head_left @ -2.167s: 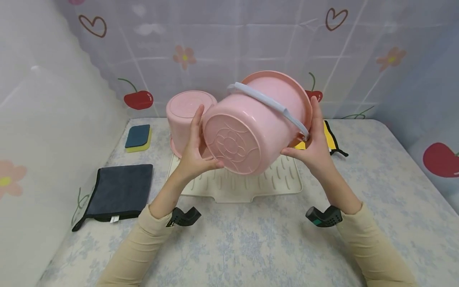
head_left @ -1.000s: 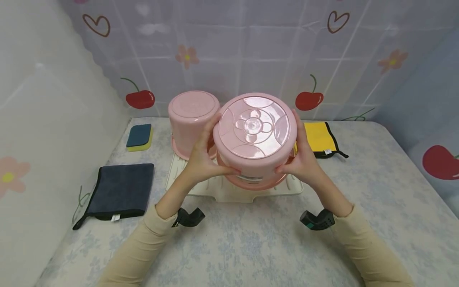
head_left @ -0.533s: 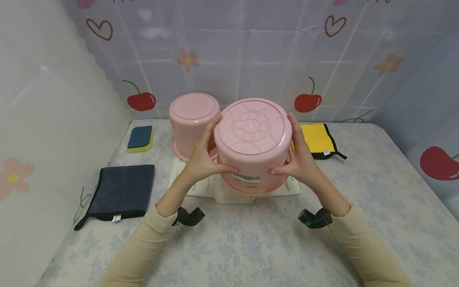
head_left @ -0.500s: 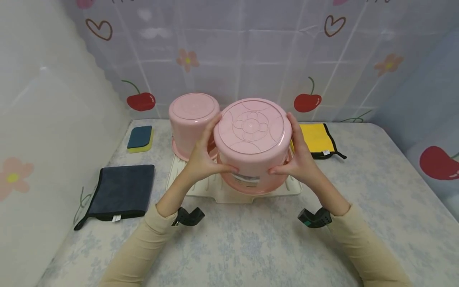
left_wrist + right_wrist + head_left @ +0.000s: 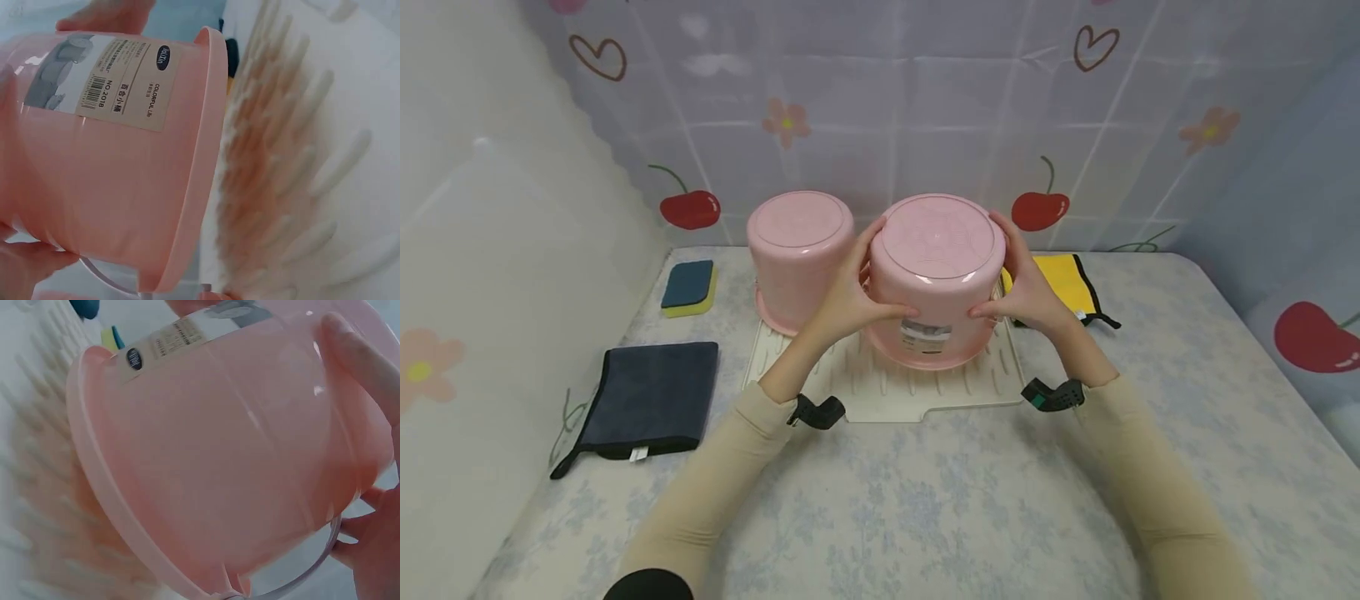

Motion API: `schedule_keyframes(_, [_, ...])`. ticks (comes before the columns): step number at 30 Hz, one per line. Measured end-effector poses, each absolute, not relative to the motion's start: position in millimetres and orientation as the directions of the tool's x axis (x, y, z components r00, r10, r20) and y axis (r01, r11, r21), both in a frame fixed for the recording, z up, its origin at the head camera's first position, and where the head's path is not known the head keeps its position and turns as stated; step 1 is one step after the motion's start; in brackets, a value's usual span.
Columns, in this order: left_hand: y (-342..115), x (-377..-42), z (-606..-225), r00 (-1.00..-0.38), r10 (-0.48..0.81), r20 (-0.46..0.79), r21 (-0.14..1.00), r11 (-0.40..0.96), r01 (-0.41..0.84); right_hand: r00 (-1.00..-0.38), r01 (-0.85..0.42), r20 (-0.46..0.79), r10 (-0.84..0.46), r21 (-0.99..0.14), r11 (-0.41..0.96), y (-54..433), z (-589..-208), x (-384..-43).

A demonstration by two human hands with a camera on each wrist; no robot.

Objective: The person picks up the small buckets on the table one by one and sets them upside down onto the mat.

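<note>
A pink plastic bucket (image 5: 936, 287), bottom up, is held between both hands above the cream drying mat (image 5: 880, 404). My left hand (image 5: 853, 304) grips its left side, thumb on the front, fingers reaching behind. My right hand (image 5: 1030, 287) holds the right side the same way. A printed label (image 5: 103, 78) faces front, and the bucket's pale handle (image 5: 312, 569) hangs at the back. In both wrist views the rim is close over the ridged mat; whether any part touches cannot be told. A second pink bucket (image 5: 797, 258) stands upside down just left.
A blue-and-yellow sponge (image 5: 688, 287) and a folded dark grey cloth (image 5: 651, 396) lie on the left. Behind my right hand is a yellow cloth (image 5: 1067, 283) with black edging. The patterned tabletop (image 5: 910, 508) meets a curtain (image 5: 880, 108) at the back.
The held bucket first lay tilted on its side in the air, then turned bottom up. Since then, both hands have carried it farther back and down toward the mat.
</note>
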State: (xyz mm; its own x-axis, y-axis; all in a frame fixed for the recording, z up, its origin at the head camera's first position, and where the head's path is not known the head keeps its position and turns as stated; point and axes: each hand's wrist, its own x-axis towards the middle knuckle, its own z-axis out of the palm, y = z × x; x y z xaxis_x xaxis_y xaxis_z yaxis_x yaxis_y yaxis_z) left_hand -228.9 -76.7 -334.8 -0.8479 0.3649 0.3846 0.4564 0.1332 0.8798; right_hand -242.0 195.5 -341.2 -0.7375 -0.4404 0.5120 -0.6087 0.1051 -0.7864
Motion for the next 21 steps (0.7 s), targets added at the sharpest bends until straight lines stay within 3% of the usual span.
schedule_keyframes(11, [-53,-265,-337,-0.883,0.323,0.34,0.906,0.139,0.399,-0.763,-0.531,0.408,-0.501,-0.838,0.126,218,-344,-302])
schedule_keyframes(21, [-39,-285,-353,-0.909,0.293,0.298,0.915,0.182,0.359,-0.806,-0.431,0.292,-0.515,-0.886,0.172,230,-355,-323])
